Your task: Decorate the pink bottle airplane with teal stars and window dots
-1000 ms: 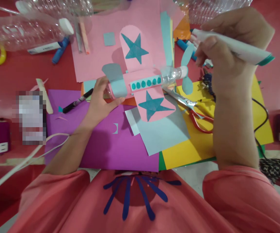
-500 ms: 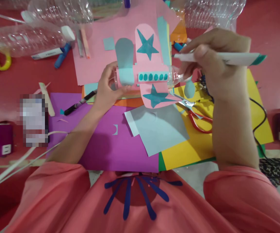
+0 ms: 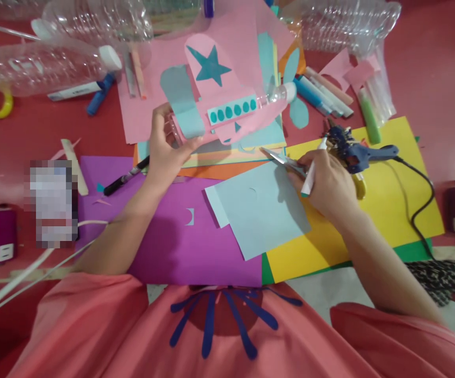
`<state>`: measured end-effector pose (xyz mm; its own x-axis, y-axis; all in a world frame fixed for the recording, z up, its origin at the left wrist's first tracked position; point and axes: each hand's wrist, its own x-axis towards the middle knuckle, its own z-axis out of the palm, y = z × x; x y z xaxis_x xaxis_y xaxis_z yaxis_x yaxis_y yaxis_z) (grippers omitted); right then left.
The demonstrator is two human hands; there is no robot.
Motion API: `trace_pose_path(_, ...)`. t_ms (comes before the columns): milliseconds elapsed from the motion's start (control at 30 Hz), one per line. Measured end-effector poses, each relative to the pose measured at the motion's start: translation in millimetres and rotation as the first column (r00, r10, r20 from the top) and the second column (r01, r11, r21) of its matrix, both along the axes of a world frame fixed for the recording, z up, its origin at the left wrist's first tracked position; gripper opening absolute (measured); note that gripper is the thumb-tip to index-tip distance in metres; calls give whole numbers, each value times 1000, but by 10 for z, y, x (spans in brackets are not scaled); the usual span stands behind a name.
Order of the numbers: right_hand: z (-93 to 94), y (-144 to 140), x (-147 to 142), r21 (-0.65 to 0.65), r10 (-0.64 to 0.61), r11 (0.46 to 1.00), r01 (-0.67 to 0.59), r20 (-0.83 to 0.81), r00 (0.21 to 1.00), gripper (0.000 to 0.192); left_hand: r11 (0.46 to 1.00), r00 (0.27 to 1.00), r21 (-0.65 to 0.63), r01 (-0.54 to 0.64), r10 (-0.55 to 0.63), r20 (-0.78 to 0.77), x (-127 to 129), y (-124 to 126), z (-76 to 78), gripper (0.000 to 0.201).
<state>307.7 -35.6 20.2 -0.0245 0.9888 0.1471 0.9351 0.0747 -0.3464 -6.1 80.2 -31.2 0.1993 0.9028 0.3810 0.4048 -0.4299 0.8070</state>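
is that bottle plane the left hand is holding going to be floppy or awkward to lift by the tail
Probably light: the bottle plane is a clear, seemingly empty plastic bottle with paper parts. The pink star wing looks like thin paper, so it would likely flex. The left hand grips near the tail, so the nose may dip a little.

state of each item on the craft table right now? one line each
left hand: gripping the plane's tail end
bottle plane: lifted, tilted, nose up-right
right hand: closed around the white marker, resting on the scissors
white marker: held, uncapped
scissors: flat, blades closed, handles hidden
black marker: lying capped
glue gun: lying, corded
clear bottle: on side, capped
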Motion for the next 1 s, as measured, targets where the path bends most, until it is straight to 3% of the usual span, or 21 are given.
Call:
trace_pose_path(100, -58, -39, 74, -8, -5, 1000, 4, -20, 1000, 16, 999, 1000, -34, -4, 3, -28, 19, -28, 36, 68)
trace_pose_path(200, -46, -22, 181, -29, -112, 993, 113, 17, 994, 20, 1000, 1000, -23, -4, 4, 3, 34, -50, 74, 67)
trace_pose_path(300, -16, -13, 282, 87, -211, 974, 209, 21, 977, 21, 999, 1000, -37, 29, -29, 11, 82, -115, 135, 67)
trace_pose_path(367, 31, -17, 305, 237, -174, 954, 183, -58, 983, 25, 994, 997, -78, 72, -73, -22, 133, -184, 189, 69)
trace_pose_path(467, 185, 29, 246, 397, 2, 906, 144, -345, 939, 36, 980, 985, -123, 153, -161, -55, 211, -283, 263, 65)
trace_pose_path(533, 344, 138, 164, 347, 103, 930, 124, -569, 816, 44, 974, 976, -122, 189, -200, -87, 247, -325, 286, 62)
trace_pose_path(567, 433, 217, 117, 273, 155, 961, 40, -654, 741, 51, 974, 973, -120, 194, -206, -101, 259, -340, 288, 60)
trace_pose_path(633, 606, 395, 8, 232, 222, 971, -62, -768, 600, 63, 974, 971, -120, 192, -207, -122, 276, -362, 277, 59)
trace_pose_path(667, 679, 481, -56, 277, 262, 959, -60, -788, 556, 59, 975, 972, -118, 187, -201, -125, 282, -372, 267, 60)
trace_pose_path(733, 780, 612, -209, 290, 298, 951, -104, -776, 556, 41, 977, 972, -106, 186, -198, -126, 292, -388, 250, 59)
trace_pose_path(800, 809, 676, -388, 186, 294, 953, -240, -765, 573, 23, 977, 970, -90, 193, -204, -130, 301, -398, 248, 58)
trace_pose_path(867, 776, 685, -559, 98, 323, 914, -394, -763, 560, 9, 975, 966, -83, 207, -217, -141, 311, -402, 264, 56)
trace_pose_path(1000, 631, 651, -751, 25, 305, 907, -421, -728, 614, 9, 976, 962, -83, 203, -215, -169, 342, -415, 314, 51)
